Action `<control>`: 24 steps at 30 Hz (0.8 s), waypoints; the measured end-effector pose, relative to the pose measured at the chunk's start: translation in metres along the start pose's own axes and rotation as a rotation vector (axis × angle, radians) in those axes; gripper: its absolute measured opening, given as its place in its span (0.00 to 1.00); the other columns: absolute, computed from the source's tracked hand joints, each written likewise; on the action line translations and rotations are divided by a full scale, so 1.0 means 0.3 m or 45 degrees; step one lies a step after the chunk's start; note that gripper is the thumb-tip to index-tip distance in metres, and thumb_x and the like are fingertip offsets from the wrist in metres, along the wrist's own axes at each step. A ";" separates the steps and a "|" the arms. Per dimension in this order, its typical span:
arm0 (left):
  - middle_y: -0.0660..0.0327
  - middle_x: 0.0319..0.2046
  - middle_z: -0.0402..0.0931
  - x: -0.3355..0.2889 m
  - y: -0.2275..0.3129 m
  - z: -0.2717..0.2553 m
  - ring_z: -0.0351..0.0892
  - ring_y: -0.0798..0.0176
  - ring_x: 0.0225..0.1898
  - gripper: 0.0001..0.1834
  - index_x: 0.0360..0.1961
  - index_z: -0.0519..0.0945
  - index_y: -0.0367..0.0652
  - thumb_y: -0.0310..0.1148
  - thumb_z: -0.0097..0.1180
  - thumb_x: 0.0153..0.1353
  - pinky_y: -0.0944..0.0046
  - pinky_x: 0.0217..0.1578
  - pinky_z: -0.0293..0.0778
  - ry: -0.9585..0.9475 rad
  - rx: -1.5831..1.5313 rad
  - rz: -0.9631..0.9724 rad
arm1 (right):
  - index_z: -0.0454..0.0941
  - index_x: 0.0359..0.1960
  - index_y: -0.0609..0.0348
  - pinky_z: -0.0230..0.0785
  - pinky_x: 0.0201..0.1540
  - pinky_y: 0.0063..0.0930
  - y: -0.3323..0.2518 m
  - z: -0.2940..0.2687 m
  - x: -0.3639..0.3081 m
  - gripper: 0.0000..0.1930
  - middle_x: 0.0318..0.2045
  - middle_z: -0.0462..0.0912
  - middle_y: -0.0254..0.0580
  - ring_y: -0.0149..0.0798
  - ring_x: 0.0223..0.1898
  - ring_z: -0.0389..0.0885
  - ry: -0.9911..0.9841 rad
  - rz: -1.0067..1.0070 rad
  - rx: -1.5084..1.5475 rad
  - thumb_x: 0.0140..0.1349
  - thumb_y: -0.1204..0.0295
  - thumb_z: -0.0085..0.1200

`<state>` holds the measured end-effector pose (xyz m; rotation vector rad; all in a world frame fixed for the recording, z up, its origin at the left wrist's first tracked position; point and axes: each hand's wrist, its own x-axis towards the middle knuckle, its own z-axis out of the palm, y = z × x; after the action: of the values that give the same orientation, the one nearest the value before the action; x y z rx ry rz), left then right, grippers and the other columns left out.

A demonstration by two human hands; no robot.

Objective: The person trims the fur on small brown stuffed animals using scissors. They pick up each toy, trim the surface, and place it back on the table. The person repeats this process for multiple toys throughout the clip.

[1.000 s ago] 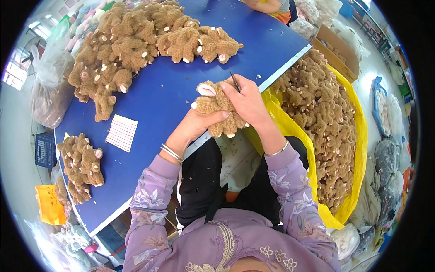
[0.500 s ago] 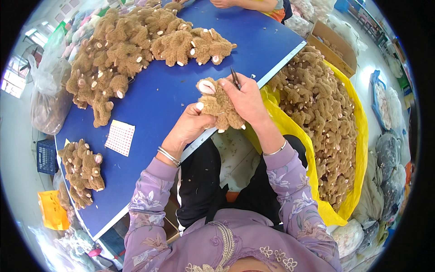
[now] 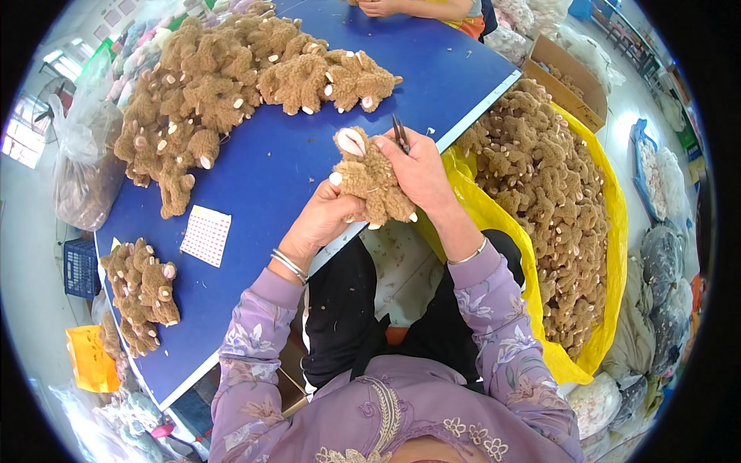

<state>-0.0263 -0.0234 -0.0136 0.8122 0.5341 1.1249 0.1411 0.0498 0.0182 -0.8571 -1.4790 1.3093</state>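
Between my two hands is a small brown plush toy with curly fur, a pink-lined ear and white tips on its limbs. My left hand pinches its lower left side. My right hand grips its right side, thumb on the fur. Tucked in that same hand are dark, pointed thread snips, their tips sticking up past the fingers. A thin light thread lies across the toy's front. Both hands are over the near edge of the blue table.
A big heap of brown plush toys covers the far left of the table. A smaller pile and a label sheet lie nearer. Right of me, a yellow sack is full of similar toys. Across the table, another person's hand shows.
The plush toy has tilted slightly, its ear shifting a little up and left. Both hands keep their grip. The other person's hands across the table have moved slightly.
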 end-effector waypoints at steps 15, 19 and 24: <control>0.58 0.43 0.77 -0.019 0.003 0.015 0.79 0.63 0.41 0.22 0.51 0.72 0.36 0.16 0.49 0.53 0.64 0.39 0.75 0.176 0.015 -0.073 | 0.74 0.29 0.66 0.64 0.28 0.21 -0.010 0.003 -0.013 0.11 0.22 0.75 0.30 0.20 0.26 0.68 -0.073 -0.022 0.030 0.63 0.69 0.55; 0.57 0.44 0.76 -0.017 0.013 0.004 0.78 0.61 0.44 0.23 0.52 0.71 0.35 0.15 0.48 0.52 0.62 0.42 0.75 0.118 0.032 -0.100 | 0.74 0.29 0.67 0.64 0.28 0.21 -0.024 0.000 -0.018 0.11 0.22 0.75 0.31 0.20 0.26 0.68 -0.106 0.020 0.034 0.63 0.69 0.55; 0.57 0.46 0.75 -0.020 0.007 0.002 0.77 0.60 0.47 0.25 0.55 0.69 0.35 0.17 0.50 0.53 0.59 0.47 0.74 0.188 0.037 -0.075 | 0.74 0.29 0.68 0.65 0.28 0.23 -0.032 0.008 -0.026 0.12 0.21 0.75 0.33 0.22 0.26 0.67 -0.109 -0.017 -0.007 0.62 0.69 0.55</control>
<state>-0.0291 -0.0287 -0.0118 0.7376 0.6947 1.1299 0.1419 0.0401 0.0260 -0.8017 -1.5530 1.3469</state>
